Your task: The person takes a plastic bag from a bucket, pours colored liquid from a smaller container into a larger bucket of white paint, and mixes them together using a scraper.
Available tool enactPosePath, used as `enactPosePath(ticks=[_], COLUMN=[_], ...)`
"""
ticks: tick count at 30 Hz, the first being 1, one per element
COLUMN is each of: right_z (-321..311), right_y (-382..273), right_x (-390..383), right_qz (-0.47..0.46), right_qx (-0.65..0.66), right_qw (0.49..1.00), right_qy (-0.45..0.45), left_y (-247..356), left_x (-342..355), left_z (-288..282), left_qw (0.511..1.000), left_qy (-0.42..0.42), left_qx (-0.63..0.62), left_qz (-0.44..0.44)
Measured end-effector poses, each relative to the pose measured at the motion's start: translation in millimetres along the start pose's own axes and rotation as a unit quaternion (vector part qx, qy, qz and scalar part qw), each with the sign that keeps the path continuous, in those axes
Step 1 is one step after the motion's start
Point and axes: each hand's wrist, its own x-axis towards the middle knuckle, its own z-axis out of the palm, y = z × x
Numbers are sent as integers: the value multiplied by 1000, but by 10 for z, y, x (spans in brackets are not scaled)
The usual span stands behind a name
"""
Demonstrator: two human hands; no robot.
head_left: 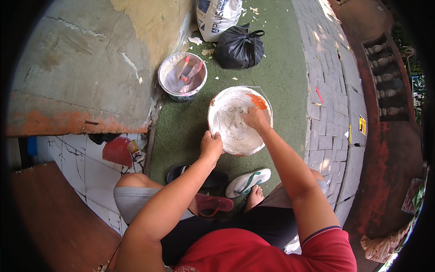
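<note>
A round bucket [219, 103] caked with white paste stands on the green ground in front of me, its thin wire handle resting at the far side. Inside it lies thick, lumpy white plaster [229, 121]. My left hand [211, 145] grips the near left rim, fingers closed on it. Down inside the bucket is my right hand [255, 118], its fingers closed at the plaster; a small pale end shows by the fingertips, but what it belongs to is hidden. Beside the right hand, an orange patch [257, 100] shows on the inner wall.
A second bucket [165, 80] with murky liquid and red-handled tools stands by the wall [90, 68]. Farther off sit a tied black plastic bag [240, 49] and a white sack [216, 20]. Loose sandals [248, 182] lie near my feet. Grey paving [328, 118] runs along the right.
</note>
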Motion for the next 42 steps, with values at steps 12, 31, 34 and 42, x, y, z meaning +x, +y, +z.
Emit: enactPosePath(ticks=[12, 31, 34, 42], right_z=[93, 195, -43, 225], right_y=[-55, -151, -132, 59], right_x=[-175, -266, -240, -251], right_qz=[-33, -209, -98, -39], right_qx=[-66, -158, -109, -52], right_qw=[997, 965, 989, 996], right_qy=[26, 9, 35, 59], left_y=[-178, -282, -392, -462], left_x=[242, 155, 230, 184], left_z=[-1, 42, 52, 223], left_qw=[980, 996, 996, 997], left_qy=[82, 41, 51, 35], left_qx=[154, 41, 35, 49], left_qz=[92, 61, 69, 48])
